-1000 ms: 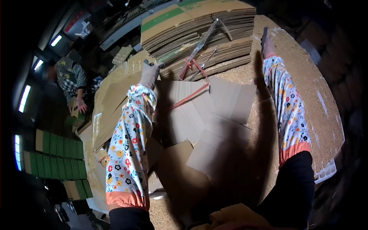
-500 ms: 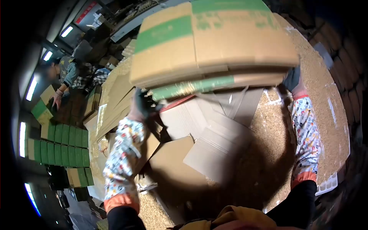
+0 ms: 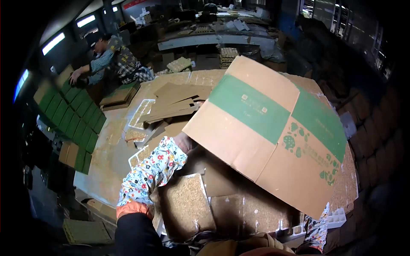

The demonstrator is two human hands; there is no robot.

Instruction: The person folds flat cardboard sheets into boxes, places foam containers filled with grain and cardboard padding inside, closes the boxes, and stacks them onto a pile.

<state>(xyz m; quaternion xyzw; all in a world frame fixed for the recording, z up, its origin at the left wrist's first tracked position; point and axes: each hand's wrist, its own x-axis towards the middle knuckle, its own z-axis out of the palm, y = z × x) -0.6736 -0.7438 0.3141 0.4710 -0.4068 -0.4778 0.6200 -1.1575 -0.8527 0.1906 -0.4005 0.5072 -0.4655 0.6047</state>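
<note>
A large flattened cardboard box [image 3: 269,132] with green bands and printed green shapes is held tilted over the table, its printed face toward me. My left hand [image 3: 186,143] grips its left lower edge, fingers mostly hidden underneath. The patterned right sleeve [image 3: 316,230] reaches up to the box's lower right corner; my right hand is hidden behind the cardboard. Under and left of the box, loose brown cardboard pieces [image 3: 175,100] lie on the table. Whether more flat boxes are behind the held one, I cannot tell.
The worn speckled table [image 3: 104,160] spreads around me. To the left, a person [image 3: 115,59] reaches to stacked green-and-brown boxes [image 3: 72,123]. Folded cardboard [image 3: 121,96] sits beside that stack. A white plastic tray [image 3: 336,218] is at the right edge. Egg trays [image 3: 179,65] stand beyond the table.
The flattened box has turned from roughly level to a slant, and its top face now shows more fully. My right hand has gone out of sight behind it. The view has tipped upward.
</note>
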